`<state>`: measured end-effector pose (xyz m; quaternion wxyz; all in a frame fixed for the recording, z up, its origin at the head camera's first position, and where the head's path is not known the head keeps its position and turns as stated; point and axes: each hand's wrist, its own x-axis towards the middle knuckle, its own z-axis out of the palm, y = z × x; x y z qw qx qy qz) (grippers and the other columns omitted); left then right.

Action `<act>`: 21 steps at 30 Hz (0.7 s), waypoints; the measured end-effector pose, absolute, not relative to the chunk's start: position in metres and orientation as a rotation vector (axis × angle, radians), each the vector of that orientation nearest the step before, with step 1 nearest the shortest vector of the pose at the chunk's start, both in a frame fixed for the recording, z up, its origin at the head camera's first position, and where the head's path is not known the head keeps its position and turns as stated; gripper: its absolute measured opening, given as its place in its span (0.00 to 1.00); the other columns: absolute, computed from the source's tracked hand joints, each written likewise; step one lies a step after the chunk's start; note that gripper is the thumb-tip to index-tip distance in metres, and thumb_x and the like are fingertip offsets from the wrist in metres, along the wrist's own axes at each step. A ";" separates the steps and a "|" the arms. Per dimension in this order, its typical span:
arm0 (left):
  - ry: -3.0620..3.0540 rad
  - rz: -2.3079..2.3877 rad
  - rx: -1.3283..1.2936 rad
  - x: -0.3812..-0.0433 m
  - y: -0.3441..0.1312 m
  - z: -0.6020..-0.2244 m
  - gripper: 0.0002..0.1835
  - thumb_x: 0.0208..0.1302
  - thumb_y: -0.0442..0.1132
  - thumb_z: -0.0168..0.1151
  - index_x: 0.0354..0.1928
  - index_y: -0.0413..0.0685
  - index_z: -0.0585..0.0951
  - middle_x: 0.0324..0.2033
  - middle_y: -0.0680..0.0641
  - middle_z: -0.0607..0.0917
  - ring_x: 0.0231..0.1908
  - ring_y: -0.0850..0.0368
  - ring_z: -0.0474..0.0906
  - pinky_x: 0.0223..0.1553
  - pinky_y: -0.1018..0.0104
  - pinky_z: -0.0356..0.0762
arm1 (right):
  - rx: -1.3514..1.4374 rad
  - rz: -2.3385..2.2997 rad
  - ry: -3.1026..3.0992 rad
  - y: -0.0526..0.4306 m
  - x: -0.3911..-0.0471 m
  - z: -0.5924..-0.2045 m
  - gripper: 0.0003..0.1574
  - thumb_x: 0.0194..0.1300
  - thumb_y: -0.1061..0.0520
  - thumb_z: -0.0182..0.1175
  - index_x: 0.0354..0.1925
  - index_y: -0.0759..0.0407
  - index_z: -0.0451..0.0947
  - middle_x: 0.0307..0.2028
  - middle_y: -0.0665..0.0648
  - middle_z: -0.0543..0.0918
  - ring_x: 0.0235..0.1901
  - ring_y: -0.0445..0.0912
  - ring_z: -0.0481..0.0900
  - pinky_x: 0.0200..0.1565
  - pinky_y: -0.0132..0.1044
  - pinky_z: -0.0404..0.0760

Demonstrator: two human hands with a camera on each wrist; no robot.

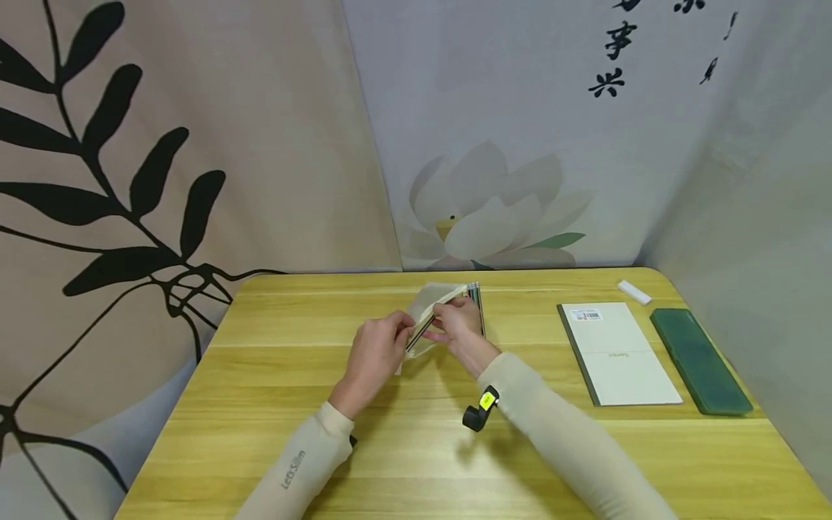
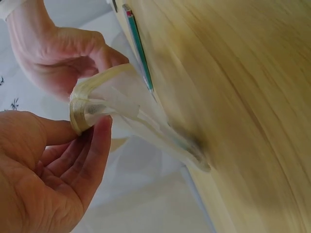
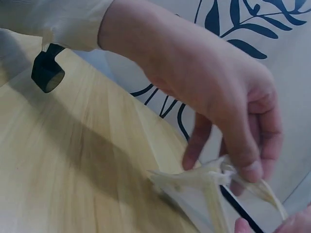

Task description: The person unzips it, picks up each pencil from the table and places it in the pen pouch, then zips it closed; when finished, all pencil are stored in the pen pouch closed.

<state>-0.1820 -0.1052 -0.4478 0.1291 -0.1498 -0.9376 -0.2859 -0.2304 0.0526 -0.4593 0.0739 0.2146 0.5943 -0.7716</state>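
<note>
Both hands hold a pale, see-through mesh pouch with a yellowish edge band, its mouth spread between them over the table. The left hand pinches the near left edge between thumb and fingertips, seen closely in the left wrist view. My right hand grips the opposite edge, thumb pressed on the rim. A thin dark stick shows at the pouch mouth in the right wrist view. Just beyond the right hand, several slim pens lie side by side; one is green.
On the right of the wooden table lie a pale notebook with a dark spine, a dark green case and a small white eraser-like block. A printed curtain hangs behind the table.
</note>
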 end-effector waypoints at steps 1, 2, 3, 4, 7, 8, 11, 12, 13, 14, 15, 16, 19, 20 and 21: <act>-2.722 -0.827 -0.442 -0.182 -0.105 -0.448 0.03 0.72 0.36 0.69 0.42 0.46 0.88 0.33 0.46 0.93 0.23 0.64 0.80 0.24 0.72 0.77 | 0.643 -2.321 1.796 0.051 -0.230 -0.460 0.27 0.68 0.69 0.59 0.63 0.64 0.68 0.47 0.61 0.77 0.33 0.48 0.80 0.36 0.45 0.92; -2.717 -0.822 -0.450 -0.182 -0.104 -0.448 0.02 0.72 0.36 0.69 0.42 0.46 0.88 0.33 0.46 0.93 0.23 0.64 0.80 0.24 0.71 0.77 | 0.639 -2.324 1.809 0.050 -0.229 -0.461 0.27 0.68 0.70 0.59 0.64 0.64 0.68 0.48 0.62 0.78 0.32 0.48 0.81 0.36 0.45 0.92; -2.712 -0.815 -0.456 -0.182 -0.104 -0.448 0.02 0.72 0.36 0.69 0.42 0.46 0.88 0.33 0.46 0.92 0.23 0.64 0.79 0.24 0.71 0.77 | 0.634 -2.328 1.818 0.049 -0.229 -0.462 0.27 0.68 0.70 0.58 0.64 0.64 0.68 0.49 0.63 0.78 0.32 0.48 0.82 0.36 0.46 0.92; -2.708 -0.811 -0.461 -0.182 -0.104 -0.448 0.02 0.72 0.36 0.69 0.42 0.46 0.88 0.33 0.47 0.92 0.22 0.64 0.79 0.24 0.71 0.77 | 0.629 -2.330 1.829 0.048 -0.228 -0.463 0.27 0.68 0.70 0.59 0.64 0.65 0.68 0.50 0.64 0.78 0.32 0.48 0.83 0.36 0.46 0.92; -2.701 -0.808 -0.460 -0.182 -0.105 -0.448 0.02 0.72 0.36 0.69 0.41 0.47 0.88 0.32 0.48 0.92 0.22 0.65 0.78 0.24 0.71 0.76 | 0.618 -2.331 1.849 0.045 -0.226 -0.464 0.26 0.68 0.70 0.58 0.63 0.66 0.69 0.50 0.65 0.78 0.33 0.49 0.85 0.36 0.46 0.92; -2.701 -0.807 -0.459 -0.183 -0.105 -0.448 0.02 0.72 0.36 0.68 0.41 0.46 0.88 0.32 0.48 0.92 0.22 0.65 0.78 0.24 0.71 0.76 | 0.617 -2.332 1.855 0.044 -0.226 -0.465 0.25 0.67 0.71 0.58 0.62 0.66 0.69 0.49 0.65 0.78 0.33 0.49 0.84 0.35 0.46 0.91; -2.703 -0.808 -0.458 -0.183 -0.107 -0.450 0.03 0.73 0.36 0.68 0.41 0.46 0.88 0.32 0.48 0.92 0.23 0.64 0.78 0.24 0.70 0.76 | 0.617 -2.326 1.880 0.040 -0.227 -0.468 0.25 0.67 0.71 0.59 0.61 0.66 0.71 0.47 0.63 0.78 0.33 0.49 0.84 0.34 0.45 0.91; -2.702 -0.811 -0.460 -0.183 -0.107 -0.450 0.03 0.73 0.36 0.68 0.41 0.46 0.88 0.32 0.48 0.92 0.23 0.64 0.79 0.25 0.70 0.77 | 0.614 -2.323 1.890 0.039 -0.228 -0.468 0.25 0.66 0.71 0.59 0.61 0.67 0.71 0.45 0.62 0.79 0.33 0.49 0.84 0.33 0.45 0.91; -2.700 -0.817 -0.462 -0.183 -0.108 -0.451 0.02 0.73 0.36 0.68 0.41 0.47 0.88 0.32 0.48 0.92 0.24 0.64 0.79 0.25 0.70 0.77 | 0.615 -2.317 1.903 0.038 -0.228 -0.469 0.25 0.65 0.72 0.60 0.60 0.66 0.72 0.44 0.61 0.80 0.33 0.49 0.84 0.33 0.44 0.91; -2.697 -0.823 -0.465 -0.183 -0.108 -0.452 0.02 0.73 0.35 0.68 0.41 0.47 0.88 0.32 0.48 0.92 0.24 0.64 0.79 0.25 0.70 0.77 | 0.612 -2.311 1.915 0.038 -0.228 -0.470 0.25 0.65 0.72 0.60 0.60 0.66 0.73 0.43 0.60 0.80 0.33 0.49 0.84 0.33 0.44 0.91; -2.695 -0.828 -0.466 -0.183 -0.108 -0.452 0.02 0.73 0.35 0.68 0.41 0.47 0.88 0.32 0.48 0.92 0.24 0.63 0.79 0.25 0.70 0.77 | 0.607 -2.307 1.924 0.038 -0.228 -0.470 0.25 0.65 0.73 0.60 0.60 0.67 0.74 0.43 0.60 0.82 0.33 0.49 0.84 0.33 0.44 0.91; -2.691 -0.834 -0.466 -0.183 -0.108 -0.452 0.02 0.73 0.35 0.68 0.41 0.47 0.88 0.33 0.48 0.92 0.24 0.63 0.79 0.25 0.70 0.77 | 0.604 -2.306 1.930 0.038 -0.228 -0.471 0.25 0.64 0.73 0.60 0.59 0.67 0.75 0.42 0.59 0.82 0.33 0.49 0.84 0.33 0.43 0.91; -2.683 -0.847 -0.461 -0.183 -0.108 -0.452 0.02 0.73 0.35 0.68 0.41 0.47 0.88 0.32 0.48 0.92 0.24 0.63 0.78 0.25 0.70 0.76 | 0.597 -2.301 1.937 0.039 -0.229 -0.474 0.23 0.63 0.74 0.62 0.56 0.67 0.76 0.42 0.59 0.82 0.32 0.50 0.86 0.32 0.42 0.91; -2.683 -0.846 -0.457 -0.184 -0.108 -0.452 0.02 0.73 0.35 0.68 0.41 0.47 0.88 0.32 0.48 0.92 0.24 0.63 0.78 0.25 0.70 0.76 | 0.589 -2.299 1.936 0.038 -0.229 -0.475 0.22 0.62 0.74 0.63 0.55 0.67 0.76 0.42 0.59 0.81 0.32 0.50 0.87 0.33 0.42 0.91; -2.681 -0.845 -0.451 -0.184 -0.108 -0.452 0.02 0.73 0.35 0.68 0.41 0.47 0.88 0.32 0.48 0.92 0.24 0.63 0.78 0.25 0.70 0.76 | 0.578 -2.297 1.932 0.038 -0.229 -0.475 0.22 0.61 0.74 0.63 0.54 0.67 0.76 0.42 0.59 0.81 0.31 0.50 0.87 0.33 0.42 0.91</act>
